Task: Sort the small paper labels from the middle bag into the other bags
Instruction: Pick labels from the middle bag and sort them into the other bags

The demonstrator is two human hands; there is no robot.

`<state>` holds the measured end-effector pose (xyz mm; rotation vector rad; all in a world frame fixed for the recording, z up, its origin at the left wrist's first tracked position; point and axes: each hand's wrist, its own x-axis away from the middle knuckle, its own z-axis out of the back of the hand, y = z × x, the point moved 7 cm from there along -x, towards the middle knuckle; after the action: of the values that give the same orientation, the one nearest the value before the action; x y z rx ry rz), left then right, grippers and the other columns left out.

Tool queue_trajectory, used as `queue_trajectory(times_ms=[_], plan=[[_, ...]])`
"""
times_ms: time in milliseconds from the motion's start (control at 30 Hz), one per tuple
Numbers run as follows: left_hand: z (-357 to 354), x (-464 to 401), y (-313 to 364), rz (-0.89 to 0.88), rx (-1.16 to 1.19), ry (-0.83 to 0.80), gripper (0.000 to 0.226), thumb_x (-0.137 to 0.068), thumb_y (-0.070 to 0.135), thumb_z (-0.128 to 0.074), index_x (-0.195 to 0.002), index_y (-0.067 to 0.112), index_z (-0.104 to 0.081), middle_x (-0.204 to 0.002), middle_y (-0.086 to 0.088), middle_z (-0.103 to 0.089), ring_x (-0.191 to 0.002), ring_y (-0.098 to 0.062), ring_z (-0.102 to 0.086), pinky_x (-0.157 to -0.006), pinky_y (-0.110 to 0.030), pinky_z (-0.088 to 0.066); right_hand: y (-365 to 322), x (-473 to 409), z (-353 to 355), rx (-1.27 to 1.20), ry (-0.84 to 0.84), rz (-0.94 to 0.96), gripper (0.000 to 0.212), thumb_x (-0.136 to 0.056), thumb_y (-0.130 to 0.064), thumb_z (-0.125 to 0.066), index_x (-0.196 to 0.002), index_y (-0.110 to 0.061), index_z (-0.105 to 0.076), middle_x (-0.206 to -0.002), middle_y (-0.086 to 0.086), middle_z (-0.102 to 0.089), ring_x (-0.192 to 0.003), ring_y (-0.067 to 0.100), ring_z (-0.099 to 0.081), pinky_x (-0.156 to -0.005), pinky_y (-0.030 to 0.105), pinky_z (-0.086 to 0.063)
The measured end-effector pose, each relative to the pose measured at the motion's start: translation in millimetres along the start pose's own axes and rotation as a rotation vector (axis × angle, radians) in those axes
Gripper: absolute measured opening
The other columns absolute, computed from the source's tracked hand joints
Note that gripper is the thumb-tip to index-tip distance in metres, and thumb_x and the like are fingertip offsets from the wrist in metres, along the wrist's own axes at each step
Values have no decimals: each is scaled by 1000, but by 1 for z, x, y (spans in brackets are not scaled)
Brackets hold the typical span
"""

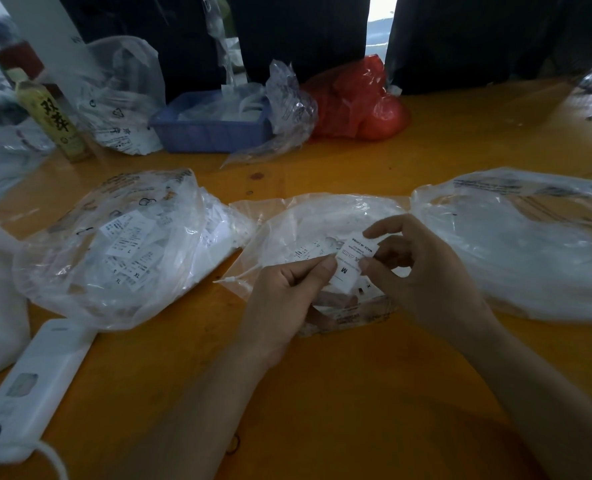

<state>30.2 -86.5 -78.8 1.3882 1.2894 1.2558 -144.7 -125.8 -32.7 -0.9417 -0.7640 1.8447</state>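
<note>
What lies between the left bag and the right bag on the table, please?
In the head view, the middle bag lies between the left bag and the right bag, with both hands pinching a paper label over it.

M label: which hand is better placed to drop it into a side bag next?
Probably the right hand: it pinches the M label over the middle bag, and the right bag lies just beside it. The left hand pinches other labels. Which bag takes M is unclear.

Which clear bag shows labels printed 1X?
The left bag: 1X labels show through its plastic. The middle bag shows an M label; the right bag's contents are unreadable.
</note>
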Motion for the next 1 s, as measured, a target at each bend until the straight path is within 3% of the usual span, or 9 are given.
queue_trajectory(times_ms=[200, 300, 467, 567, 633, 767, 867, 933, 1000], plan=[[4, 0, 0, -15, -18, 41, 35, -89, 51, -70, -105, 25, -85, -92, -8, -82, -67, -17, -75, -40, -22, -45, -1, 2, -6, -18, -39, -22, 22, -94, -31, -70, -109, -43, -60, -92, -28, -67, -92, -8, -64, -66, 9, -52], [5, -1, 0, -19, -28, 45, 38, -87, 56, -69, -103, 25, -86, -86, -6, -81, -56, -14, -69, -38, -23, -43, 0, 2, -6, -40, -15, -32, 15, -95, -29, -68, -105, -40, -63, -90, -22, -68, -93, -7, -63, -64, 12, -53], [5, -1, -2, -3, -56, 20, 39, -91, 59, -66, -115, 33, -82, -96, -14, -81, -66, -42, -66, -51, -39, -54, -9, 4, -10, -50, -48, 9, 14, -92, -29, -72, -95, -41, -66, -93, -28, -68, -90, -8, -64, -70, 5, -48], [5, -1, -2, -20, -94, 21, 41, -88, 63, -66, -117, 37, -81, -94, -10, -81, -51, -23, -58, -42, -26, -44, -7, 4, -10, -71, -49, 2, 16, -89, -29, -74, -93, -42, -66, -98, -31, -66, -92, -4, -65, -68, 11, -54], [5, -1, 0, -38, -112, 34, 39, -86, 59, -70, -116, 38, -81, -97, -5, -82, -58, -23, -64, -43, -27, -48, -6, 4, -6, -73, -6, -11, 18, -89, -28, -76, -94, -42, -65, -96, -29, -66, -91, -1, -66, -67, 14, -57], [5, 1, 12, -171, -201, 92, 23, -91, 31, -79, -112, 41, -79, -100, 8, -82, -84, -10, -77, -67, -19, -59, -10, 2, 6, -66, 108, 18, 19, -89, -25, -75, -93, -40, -64, -88, -25, -69, -86, -4, -65, -69, 7, -48], [23, 9, 39, -353, -385, 261, 32, -95, 25, -75, -116, 49, -71, -102, 16, -79, -86, -3, -75, -68, -15, -59, -10, -1, 23, 9, 206, 45, 11, -93, -21, -71, -98, -29, -67, -86, -21, -69, -82, -4, -64, -69, 7, -49], [55, 21, 73, -556, -553, 521, 33, -97, 23, -73, -125, 40, -70, -108, 9, -76, -83, -5, -72, -67, -12, -58, -8, -3, 52, 208, 380, 78, 8, -96, -20, -67, -104, -22, -68, -86, -20, -65, -73, -3, -61, -61, 8, -46], [97, 35, 106, -719, -820, 854, 32, -100, 17, -70, -131, 22, -67, -129, -6, -69, -93, -6, -66, -72, -7, -54, 9, -10, 83, 495, 477, 5, 14, -100, -20, -62, -110, -17, -69, -91, -9, -67, -73, 3, -58, -66, 18, -45]])
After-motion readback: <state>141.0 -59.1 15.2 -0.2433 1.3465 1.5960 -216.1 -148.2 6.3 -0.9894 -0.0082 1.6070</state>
